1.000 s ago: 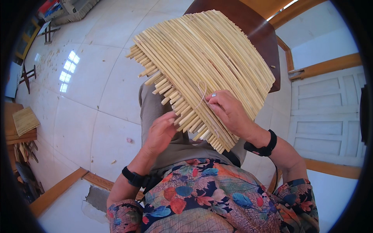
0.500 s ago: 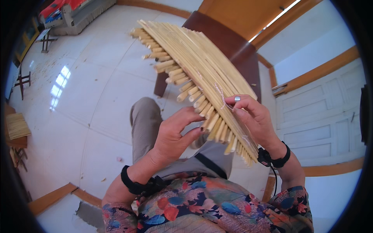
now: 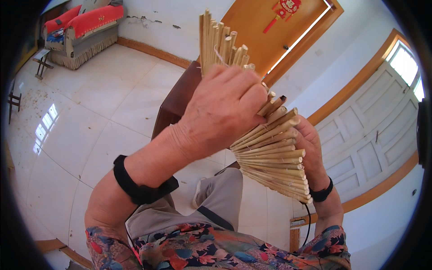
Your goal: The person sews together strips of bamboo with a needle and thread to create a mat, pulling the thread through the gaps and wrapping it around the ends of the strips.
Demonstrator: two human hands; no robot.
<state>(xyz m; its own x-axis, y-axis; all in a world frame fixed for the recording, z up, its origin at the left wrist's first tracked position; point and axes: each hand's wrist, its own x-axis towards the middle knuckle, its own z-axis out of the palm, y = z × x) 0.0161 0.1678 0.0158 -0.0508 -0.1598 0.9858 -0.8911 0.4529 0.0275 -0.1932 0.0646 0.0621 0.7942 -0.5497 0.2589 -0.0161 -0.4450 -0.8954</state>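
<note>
A panel of pale straw-coloured stalks [image 3: 270,155], bound with thin thread [image 3: 218,54], is held up in front of me. Its cut ends fan out toward the right and top. Across the middle of it lies my left hand [image 3: 225,105], closed with its fingers curled over the stalks and mostly hidden. My right hand [image 3: 310,148] is at the right side, behind the stalk ends, and grips the panel; its fingertips are hidden. One stalk end between the hands looks dark.
A dark brown table [image 3: 177,96] stands just beyond the panel. Past it is an orange wooden door [image 3: 252,27] with a red hanging ornament [image 3: 288,6]. A red-covered armchair [image 3: 92,36] and a small folding stool [image 3: 42,63] are at far left. White panelled doors [image 3: 364,139] are right.
The panel has been lifted and turned so its stalk ends face me and to the right. My left hand has moved up and over it; my right hand has gone behind the ends.
</note>
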